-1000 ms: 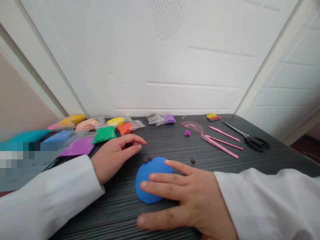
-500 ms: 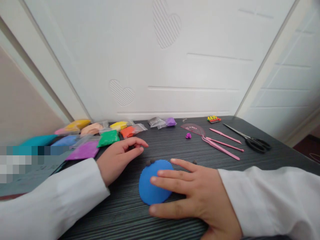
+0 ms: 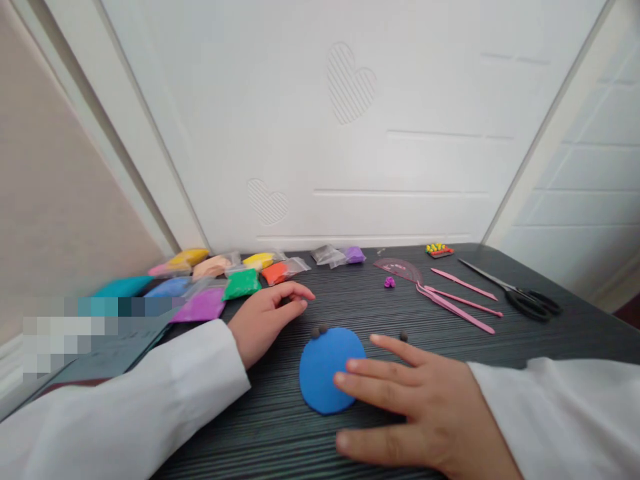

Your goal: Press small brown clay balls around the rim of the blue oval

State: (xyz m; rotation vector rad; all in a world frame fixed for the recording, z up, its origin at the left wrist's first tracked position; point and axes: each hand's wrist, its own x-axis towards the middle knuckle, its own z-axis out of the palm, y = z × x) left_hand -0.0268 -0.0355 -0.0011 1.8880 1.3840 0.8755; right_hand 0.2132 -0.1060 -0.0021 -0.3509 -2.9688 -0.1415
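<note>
A flat round piece of blue modelling clay (image 3: 325, 370) lies on the dark table. Two small dark clay balls (image 3: 319, 331) sit at its far edge. My right hand (image 3: 420, 407) is open, its fingers spread, with the middle fingertips over the right edge of the blue piece; whether they press on it I cannot tell. Just beyond that hand is another dark ball (image 3: 403, 336). To the left of the blue clay rests my left hand (image 3: 270, 320), fingers loosely bent and thumb apart, with nothing visible in it.
Several bags of coloured clay, among them a green one (image 3: 242, 284), line the back left. At the right lie pink tweezers (image 3: 457, 310), pink modelling tools (image 3: 464, 283), a protractor (image 3: 399, 268) and black-handled scissors (image 3: 525, 300). A purple clay bit (image 3: 389, 283) lies mid-table.
My right hand has slid right across the blue clay, uncovering more of it and the single dark ball. My left hand keeps its loose pose. The whole view has shifted somewhat.
</note>
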